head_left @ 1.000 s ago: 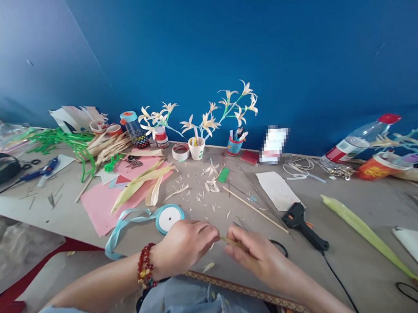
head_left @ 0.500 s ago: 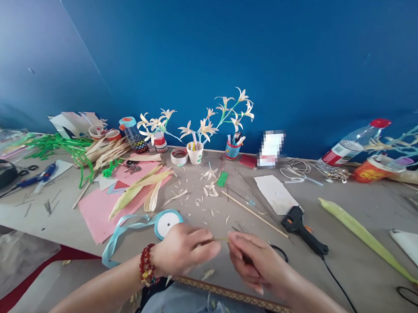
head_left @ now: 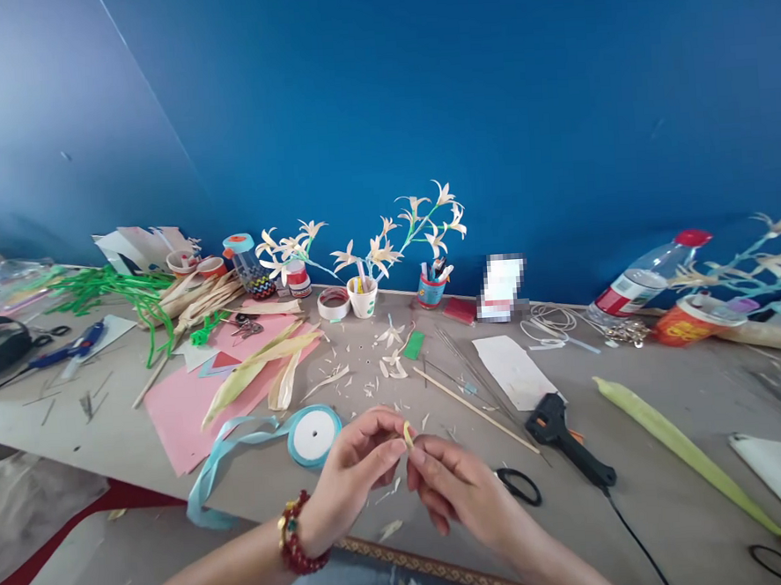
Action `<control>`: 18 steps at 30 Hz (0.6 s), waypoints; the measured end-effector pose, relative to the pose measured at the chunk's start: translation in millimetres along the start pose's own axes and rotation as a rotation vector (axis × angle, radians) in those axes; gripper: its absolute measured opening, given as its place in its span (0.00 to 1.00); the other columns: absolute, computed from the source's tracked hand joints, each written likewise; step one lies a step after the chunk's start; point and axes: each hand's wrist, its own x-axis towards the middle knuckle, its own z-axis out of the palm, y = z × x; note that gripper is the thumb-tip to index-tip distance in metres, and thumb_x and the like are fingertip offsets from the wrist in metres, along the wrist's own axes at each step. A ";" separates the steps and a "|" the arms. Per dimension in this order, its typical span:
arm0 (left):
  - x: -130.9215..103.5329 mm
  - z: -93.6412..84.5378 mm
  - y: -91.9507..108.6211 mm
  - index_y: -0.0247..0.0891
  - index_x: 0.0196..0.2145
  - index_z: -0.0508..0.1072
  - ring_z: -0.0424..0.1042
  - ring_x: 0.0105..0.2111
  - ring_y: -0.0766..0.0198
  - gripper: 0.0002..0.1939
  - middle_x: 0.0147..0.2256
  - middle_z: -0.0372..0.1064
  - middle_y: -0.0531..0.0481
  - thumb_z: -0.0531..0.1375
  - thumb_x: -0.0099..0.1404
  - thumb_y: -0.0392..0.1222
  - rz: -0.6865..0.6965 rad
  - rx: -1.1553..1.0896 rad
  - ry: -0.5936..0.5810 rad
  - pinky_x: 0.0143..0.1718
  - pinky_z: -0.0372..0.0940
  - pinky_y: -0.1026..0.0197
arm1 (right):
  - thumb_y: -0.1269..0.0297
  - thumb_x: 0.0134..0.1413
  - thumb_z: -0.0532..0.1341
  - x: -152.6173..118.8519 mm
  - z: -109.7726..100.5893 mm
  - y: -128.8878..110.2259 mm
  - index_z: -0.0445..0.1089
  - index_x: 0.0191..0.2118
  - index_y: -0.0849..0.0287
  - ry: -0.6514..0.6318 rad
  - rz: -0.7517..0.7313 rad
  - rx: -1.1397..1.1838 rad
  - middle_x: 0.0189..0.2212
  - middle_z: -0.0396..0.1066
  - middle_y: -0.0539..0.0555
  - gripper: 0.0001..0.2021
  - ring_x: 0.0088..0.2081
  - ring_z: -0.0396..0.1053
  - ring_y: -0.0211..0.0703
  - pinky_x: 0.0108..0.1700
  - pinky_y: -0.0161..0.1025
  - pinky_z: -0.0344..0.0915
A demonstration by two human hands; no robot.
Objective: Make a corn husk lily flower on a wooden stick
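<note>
A small pale yellow strip, curled at its top, stands between my two hands above the table's front edge. My left hand, with a red bead bracelet on the wrist, pinches it from the left. From the right, the fingertips of my right hand grip its lower end. Left of my hands lies a spool of light blue ribbon with its loose end trailing. Black scissor handles show beside my right hand; the blades are hidden. Cut petal pieces lie beyond my hands.
A black glue gun and a long green husk lie to the right. Paper cups, one holding pale flowers, stand along the blue wall. Pink paper with husks lies left; a bottle stands back right.
My left hand has rotated upward, its fingers now pinching near the right hand's fingertips. The yellow strip, stretched level between the hands before, is now upright and curled. The camera view has shifted slightly.
</note>
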 end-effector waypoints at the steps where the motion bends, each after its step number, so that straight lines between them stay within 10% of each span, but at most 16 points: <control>1: 0.6 1.2 -0.4 0.35 0.38 0.71 0.53 0.20 0.76 0.10 0.31 0.64 0.51 0.61 0.66 0.45 -0.088 -0.130 -0.011 0.20 0.47 0.69 | 0.37 0.57 0.56 0.0 -1.4 0.4 0.64 0.28 0.58 0.029 -0.025 -0.045 0.13 0.49 0.39 0.25 0.15 0.47 0.30 0.18 0.29 0.58; 13: 8.0 -7.3 2.3 0.36 0.33 0.67 0.40 0.15 0.77 0.08 0.17 0.49 0.63 0.64 0.63 0.39 -0.359 -0.523 -0.236 0.16 0.39 0.71 | 0.60 0.68 0.51 -15.5 -6.7 -7.1 0.60 0.49 0.55 0.276 -0.391 -0.816 0.23 0.69 0.45 0.08 0.22 0.65 0.38 0.26 0.32 0.60; 18: 8.2 -8.0 4.7 0.37 0.35 0.65 0.41 0.13 0.78 0.08 0.20 0.59 0.59 0.62 0.65 0.41 -0.404 -0.522 -0.315 0.14 0.39 0.71 | 0.65 0.68 0.52 -13.7 -9.0 -6.2 0.61 0.47 0.54 0.329 -0.636 -1.016 0.30 0.77 0.50 0.05 0.29 0.74 0.42 0.31 0.33 0.64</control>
